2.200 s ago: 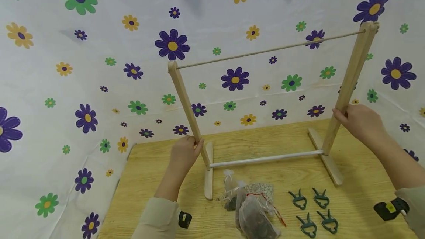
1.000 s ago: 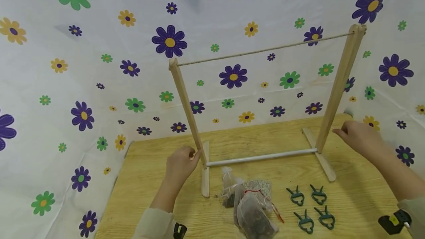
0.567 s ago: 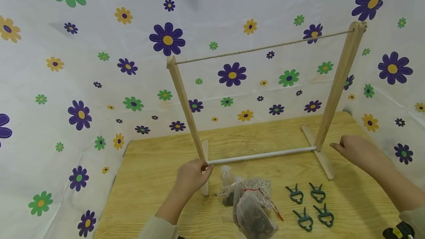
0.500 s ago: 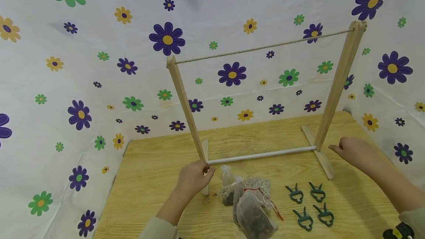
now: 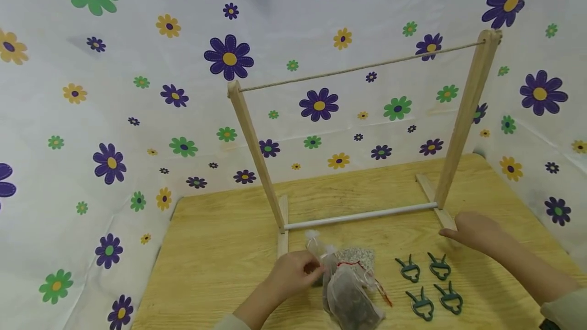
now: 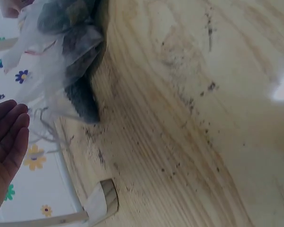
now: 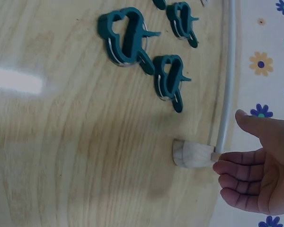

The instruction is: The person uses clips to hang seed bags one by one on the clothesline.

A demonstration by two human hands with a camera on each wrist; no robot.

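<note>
Bags (image 5: 350,297) beside left hand (image 5: 292,273)

Sheer drawstring bags (image 5: 350,294), visibly filled, heaped at lower centre. Four green clips (image 5: 421,305) laid in two rows, lower right. Wooden stand (image 5: 465,121) set upright, right of centre, rope (image 5: 362,68) strung across top.

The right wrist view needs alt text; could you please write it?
A right hand, its grip open, is near a stand's wooden foot and white rod; dark green clips lie on a wooden tabletop.
</note>
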